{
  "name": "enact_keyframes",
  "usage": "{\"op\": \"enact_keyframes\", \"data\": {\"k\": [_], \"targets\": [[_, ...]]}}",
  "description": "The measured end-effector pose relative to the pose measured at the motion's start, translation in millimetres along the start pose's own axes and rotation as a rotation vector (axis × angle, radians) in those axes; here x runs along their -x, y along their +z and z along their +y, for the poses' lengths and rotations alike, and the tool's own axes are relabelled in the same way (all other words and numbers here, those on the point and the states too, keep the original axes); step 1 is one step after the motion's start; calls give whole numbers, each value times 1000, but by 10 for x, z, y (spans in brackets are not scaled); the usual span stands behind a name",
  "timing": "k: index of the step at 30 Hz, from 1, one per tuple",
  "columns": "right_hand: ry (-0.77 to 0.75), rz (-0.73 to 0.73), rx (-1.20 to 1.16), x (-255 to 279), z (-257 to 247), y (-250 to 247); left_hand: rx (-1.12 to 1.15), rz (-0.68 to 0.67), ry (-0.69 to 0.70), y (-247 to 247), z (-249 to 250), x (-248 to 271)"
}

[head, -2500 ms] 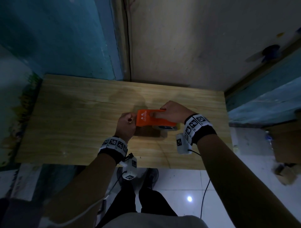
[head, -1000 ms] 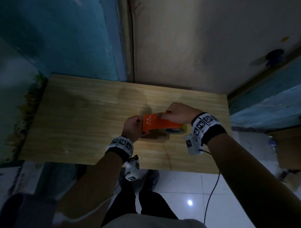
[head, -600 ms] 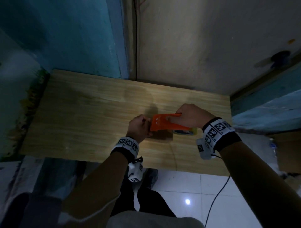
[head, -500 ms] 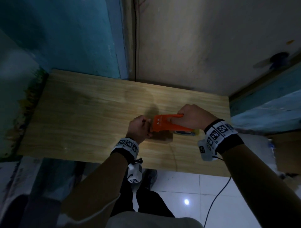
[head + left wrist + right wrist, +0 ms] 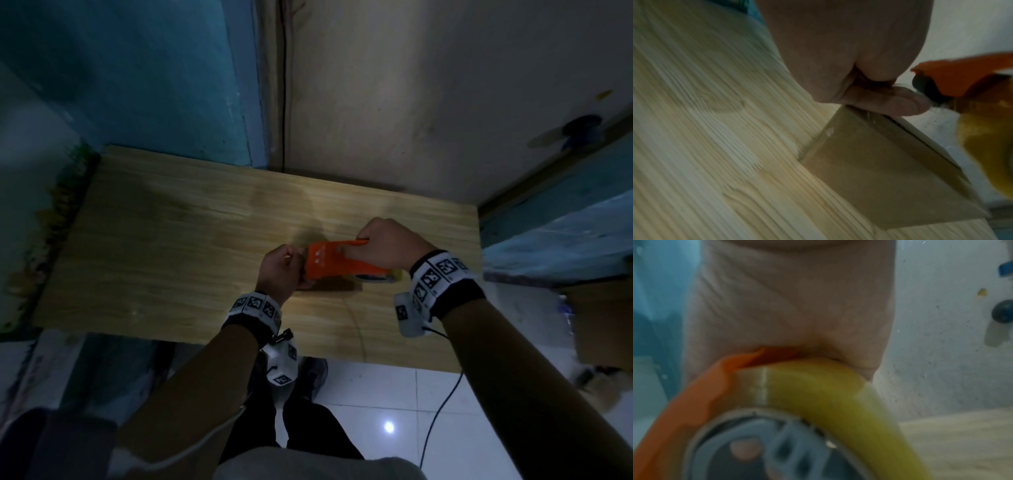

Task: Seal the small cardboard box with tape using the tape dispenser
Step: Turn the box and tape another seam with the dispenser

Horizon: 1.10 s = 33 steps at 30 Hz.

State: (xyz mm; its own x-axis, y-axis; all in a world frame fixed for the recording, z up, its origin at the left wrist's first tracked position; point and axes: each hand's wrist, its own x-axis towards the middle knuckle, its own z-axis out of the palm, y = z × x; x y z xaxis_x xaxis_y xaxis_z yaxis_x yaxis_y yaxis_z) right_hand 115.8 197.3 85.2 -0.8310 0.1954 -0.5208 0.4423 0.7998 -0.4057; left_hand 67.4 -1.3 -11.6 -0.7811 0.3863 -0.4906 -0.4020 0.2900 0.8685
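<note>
Brown cardboard, plain and dull: the box (image 5: 879, 170) sits on the table (image 5: 171, 240) near its right front corner, mostly hidden under the orange dispenser (image 5: 339, 262) with its yellowish roll (image 5: 818, 386). My right hand (image 5: 387, 243) curls around the dispenser on top of the box. My left hand (image 5: 279, 269) is curled at the box's left end, a finger (image 5: 890, 104) lying along its top edge.
</note>
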Motion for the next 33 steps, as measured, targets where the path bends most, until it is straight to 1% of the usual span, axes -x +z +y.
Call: {"op": "enact_keyframes", "data": {"k": [3, 7, 11, 13, 16, 21, 23, 27, 30, 33], "targets": [[-14, -10, -32, -25, 29, 75, 30, -22, 5, -38, 0, 8], [-22, -25, -78, -64, 60, 50, 117, -43, -16, -55, -40, 34], [-65, -82, -153, -114, -27, -21, 135, -38, -40, -64, -63, 20], [-85, -111, -141, -152, -79, -24, 139, -35, -58, -74, -73, 3], [-76, -134, -84, -213, -91, 30, 150, -40, -72, -78, -79, -4], [-72, -101, -56, -297, -19, 48, 119, 23, -29, -119, -62, 43], [-66, -103, -62, -322, -5, 46, 97, 48, 10, -183, -90, 90], [-64, -111, -7, -361, -126, 70, 42, 61, 79, -286, -196, 120], [-35, -95, 16, -383, -214, 68, -9, 122, 76, -266, -231, 75], [-21, -93, 37, -391, -238, 84, -64, 142, 60, -241, -268, 43]]}}
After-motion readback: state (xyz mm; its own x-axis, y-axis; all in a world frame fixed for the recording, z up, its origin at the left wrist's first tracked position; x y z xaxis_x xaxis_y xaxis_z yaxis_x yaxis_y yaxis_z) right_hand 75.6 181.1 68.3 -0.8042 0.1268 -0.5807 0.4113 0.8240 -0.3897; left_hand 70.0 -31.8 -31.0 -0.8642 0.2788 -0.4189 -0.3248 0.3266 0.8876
